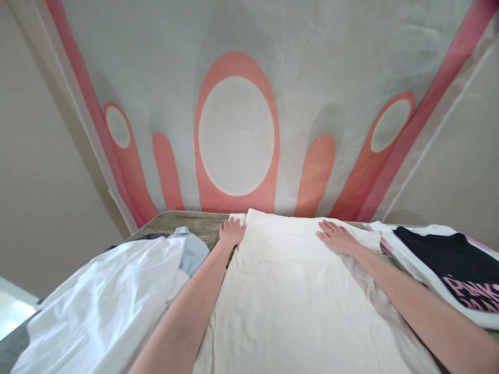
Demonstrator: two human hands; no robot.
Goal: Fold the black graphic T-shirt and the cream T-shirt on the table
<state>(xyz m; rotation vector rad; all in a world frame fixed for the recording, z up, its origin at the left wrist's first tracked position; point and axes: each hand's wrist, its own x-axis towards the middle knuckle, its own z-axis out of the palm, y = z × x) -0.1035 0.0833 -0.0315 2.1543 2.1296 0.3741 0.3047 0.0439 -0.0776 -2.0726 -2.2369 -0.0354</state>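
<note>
Head view | centre frame: left hand (231,232) and right hand (336,238) flat on cream cloth (296,291), fingers (327,227) outstretched, gripping nothing | likely smoothing far edge | folding needs corners pinched.

Indoor room, plain beige walls (39,182). A grey printed backdrop (241,31) with salmon ovals hangs behind my wood-grain counter (187,223). Garments cover it: cream cloth (296,291), white laundry (109,296), black printed shirt (440,254). Finding: a clothes-folding station; home or shop undetermined.
</note>
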